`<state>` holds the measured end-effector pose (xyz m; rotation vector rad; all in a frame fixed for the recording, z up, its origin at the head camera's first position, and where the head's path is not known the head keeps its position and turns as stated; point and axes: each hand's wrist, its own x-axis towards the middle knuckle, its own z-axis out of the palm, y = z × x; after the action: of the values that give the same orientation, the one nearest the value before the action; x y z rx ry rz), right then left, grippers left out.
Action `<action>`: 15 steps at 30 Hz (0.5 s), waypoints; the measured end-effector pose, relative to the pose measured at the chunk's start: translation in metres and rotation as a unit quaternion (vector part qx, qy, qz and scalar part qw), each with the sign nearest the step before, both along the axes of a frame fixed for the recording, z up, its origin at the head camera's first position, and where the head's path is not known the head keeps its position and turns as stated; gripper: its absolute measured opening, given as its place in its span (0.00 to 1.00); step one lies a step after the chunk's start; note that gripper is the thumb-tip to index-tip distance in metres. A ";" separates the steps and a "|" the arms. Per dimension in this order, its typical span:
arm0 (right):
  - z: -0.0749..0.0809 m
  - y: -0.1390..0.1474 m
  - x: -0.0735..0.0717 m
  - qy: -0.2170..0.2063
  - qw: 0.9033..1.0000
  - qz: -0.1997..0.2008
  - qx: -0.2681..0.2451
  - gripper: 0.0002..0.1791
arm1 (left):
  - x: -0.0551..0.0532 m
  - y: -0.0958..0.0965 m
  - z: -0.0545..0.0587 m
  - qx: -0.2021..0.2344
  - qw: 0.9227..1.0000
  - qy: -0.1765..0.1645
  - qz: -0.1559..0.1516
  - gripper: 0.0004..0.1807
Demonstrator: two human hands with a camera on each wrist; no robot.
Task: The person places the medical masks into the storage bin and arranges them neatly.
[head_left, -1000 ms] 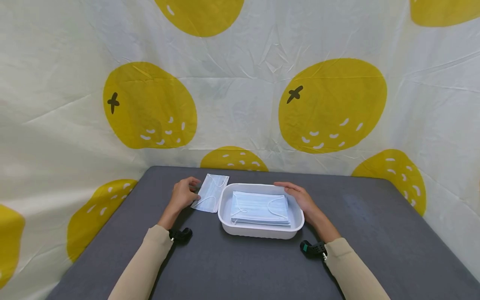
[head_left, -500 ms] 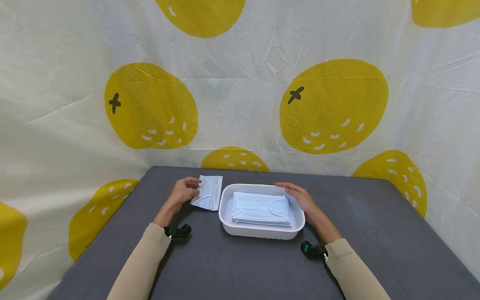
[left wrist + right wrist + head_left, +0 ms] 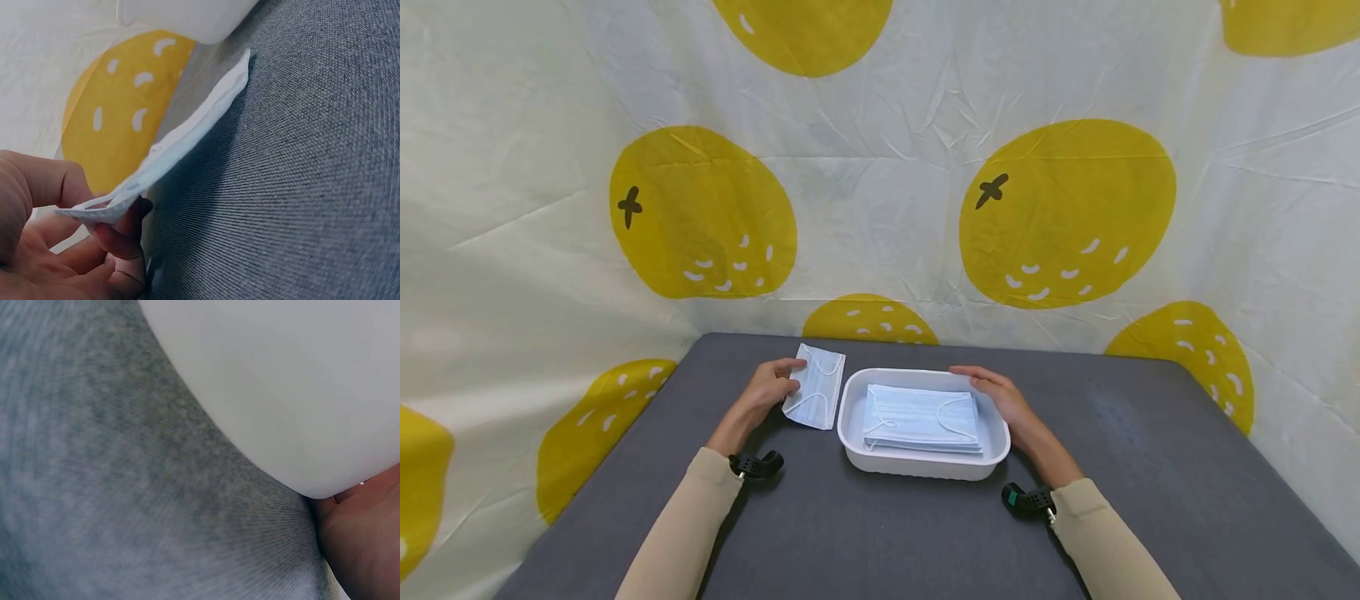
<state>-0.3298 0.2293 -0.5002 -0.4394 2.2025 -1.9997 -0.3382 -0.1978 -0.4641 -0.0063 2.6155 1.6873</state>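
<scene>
My left hand (image 3: pixel 766 388) pinches the left edge of a light blue face mask (image 3: pixel 817 388) between thumb and fingers. Seen from the left wrist, this mask (image 3: pixel 187 137) stretches out from the fingertips, its far end low over the grey cloth. A white plastic tub (image 3: pixel 917 467) stands just to its right, holding a stack of folded face masks (image 3: pixel 921 408) with white ear loops. At the tub's right back corner, my right hand (image 3: pixel 1006 400) rests along the outside with fingers extended. The right wrist view has the tub wall (image 3: pixel 281 394) close up, with part of the hand (image 3: pixel 369 537) against it.
Grey cloth covers the table (image 3: pixel 887 542). Behind it hangs a white curtain (image 3: pixel 880 208) printed with large yellow fruit. Each wrist wears a black strap, such as the left one (image 3: pixel 756 465), below a beige sleeve (image 3: pixel 681 525).
The mask in my left hand has shifted slightly left, away from the tub, and its tilt has varied. My right hand and the tub stay nearly where they were.
</scene>
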 end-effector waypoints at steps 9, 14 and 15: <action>0.002 0.000 0.001 0.000 1.000 0.000 -0.002 0.23 | -0.001 -0.002 0.002 -0.028 0.999 -0.026 -0.028 0.29; 0.002 0.000 0.001 -0.003 1.000 0.002 -0.001 0.23 | -0.001 -0.005 0.001 -0.025 0.999 -0.032 -0.034 0.26; 0.001 0.000 0.001 -0.003 1.000 0.002 -0.001 0.23 | 0.000 -0.006 0.001 -0.022 0.999 -0.031 -0.036 0.27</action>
<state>-0.3284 0.2297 -0.4988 -0.4362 2.1945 -1.9985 -0.3385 -0.2034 -0.4627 0.0327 2.5761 1.5799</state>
